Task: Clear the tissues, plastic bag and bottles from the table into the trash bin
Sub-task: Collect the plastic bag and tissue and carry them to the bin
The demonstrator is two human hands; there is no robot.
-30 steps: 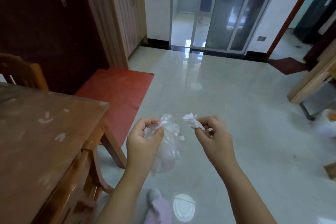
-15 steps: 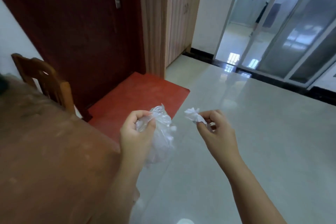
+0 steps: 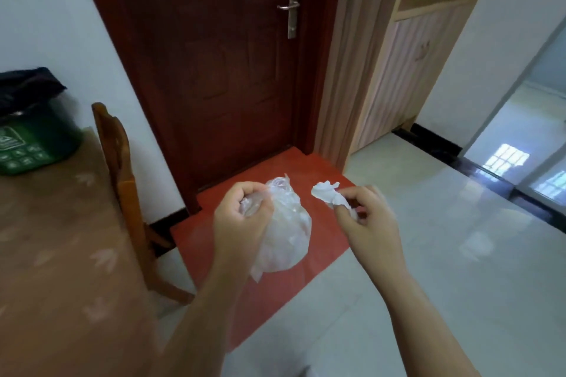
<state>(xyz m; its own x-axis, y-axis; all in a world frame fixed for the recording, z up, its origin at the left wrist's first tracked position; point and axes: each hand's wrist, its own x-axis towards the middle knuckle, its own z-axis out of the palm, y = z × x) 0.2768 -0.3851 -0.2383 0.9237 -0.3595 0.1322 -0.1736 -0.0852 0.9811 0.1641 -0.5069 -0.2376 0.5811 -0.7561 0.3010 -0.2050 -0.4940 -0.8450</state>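
My left hand (image 3: 240, 219) is shut on a crumpled clear plastic bag (image 3: 286, 236) that hangs below my fist, over the floor. A little to its right, my right hand (image 3: 372, 223) pinches a small crumpled white tissue (image 3: 326, 193) between thumb and fingers. Both hands are held at mid-frame, to the right of the wooden table (image 3: 58, 254). A green trash bin (image 3: 33, 138) with a black liner stands on the table's far left end. No bottles are in view.
A wooden chair (image 3: 122, 168) stands between the table and the dark red door (image 3: 214, 70). A red mat (image 3: 275, 242) lies before the door. A wooden cabinet (image 3: 407, 70) is at the right, with glossy tiled floor (image 3: 444, 269) beyond.
The view has swung left: the door is now central and the green bin on the table has come into sight. Both hands keep their hold on the bag and the tissue.
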